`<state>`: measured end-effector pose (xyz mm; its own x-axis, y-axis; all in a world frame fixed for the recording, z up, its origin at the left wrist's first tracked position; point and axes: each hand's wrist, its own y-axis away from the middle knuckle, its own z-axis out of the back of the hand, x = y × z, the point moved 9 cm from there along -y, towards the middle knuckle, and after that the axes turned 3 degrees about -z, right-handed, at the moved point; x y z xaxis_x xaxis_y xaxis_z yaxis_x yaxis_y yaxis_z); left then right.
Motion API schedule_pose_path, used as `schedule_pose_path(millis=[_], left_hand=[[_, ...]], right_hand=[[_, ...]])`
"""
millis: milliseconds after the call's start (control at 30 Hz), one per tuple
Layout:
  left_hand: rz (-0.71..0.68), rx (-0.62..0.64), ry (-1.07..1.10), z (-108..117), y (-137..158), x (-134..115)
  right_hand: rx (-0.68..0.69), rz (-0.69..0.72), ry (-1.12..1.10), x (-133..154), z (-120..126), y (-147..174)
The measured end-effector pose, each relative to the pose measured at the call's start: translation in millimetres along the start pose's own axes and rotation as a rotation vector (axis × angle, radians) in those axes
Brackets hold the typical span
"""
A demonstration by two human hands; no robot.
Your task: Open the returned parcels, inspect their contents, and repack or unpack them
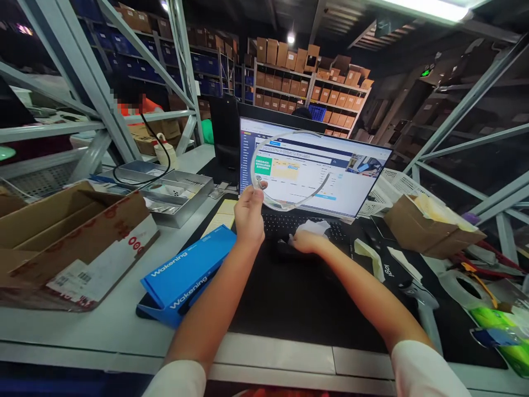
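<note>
My left hand (250, 218) is raised before the monitor, thumb and fingers pinched on a thin clear loop (285, 207). The loop looks like a translucent band or tube, with a gap on its right side. Lower down, over the keyboard's front edge, my right hand (308, 241) is closed on a crumpled white sheet (316, 227), thin like tissue or plastic film. Beneath that hand is a dark object (287, 251) whose kind I cannot make out. A blue box (188, 270) marked "Wakening" lies tilted beside my left forearm, its lid partly raised.
The lit monitor (351, 187) stands behind the keyboard (281, 223). An open cardboard box (111, 259) and a grey metal tray (182, 207) are at left. At right are a barcode scanner (424, 300), a tape roll (460, 286) and another carton (421, 226).
</note>
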<state>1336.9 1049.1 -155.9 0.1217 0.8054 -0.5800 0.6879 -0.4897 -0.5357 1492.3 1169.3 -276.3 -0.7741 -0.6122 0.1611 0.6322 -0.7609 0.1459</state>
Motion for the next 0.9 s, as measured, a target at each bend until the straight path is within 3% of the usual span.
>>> schedule_pose_path(millis=[133,333,433,533,600,733,800,900], left_hand=[[0.007,0.005,0.002,0.7,-0.7,-0.1],[0.089,-0.008,0.045,-1.0,-0.7,10.6],[0.236,-0.037,0.117,-3.6,0.8,25.6],[0.485,-0.020,0.163,-9.3,7.0,46.5],[0.694,0.064,0.159,-16.6,17.3,60.6],[1.029,0.349,0.160,-36.1,51.4,80.8],[1.152,0.482,0.172,-45.3,73.0,90.8],[1.291,0.626,0.167,-56.4,103.8,106.1]], right_hand=[[-0.007,-0.007,0.033,1.5,8.0,19.4],[-0.132,0.035,0.029,8.7,14.7,48.6],[-0.209,0.062,0.010,13.0,14.3,58.2],[-0.385,0.130,-0.093,15.4,31.4,77.7],[-0.564,0.148,-0.210,6.6,55.7,98.9],[-0.899,0.081,-0.570,-38.6,105.3,144.3],[-0.981,0.108,-0.681,-53.4,120.2,159.9],[-1.023,0.247,-0.580,-51.3,134.3,176.4]])
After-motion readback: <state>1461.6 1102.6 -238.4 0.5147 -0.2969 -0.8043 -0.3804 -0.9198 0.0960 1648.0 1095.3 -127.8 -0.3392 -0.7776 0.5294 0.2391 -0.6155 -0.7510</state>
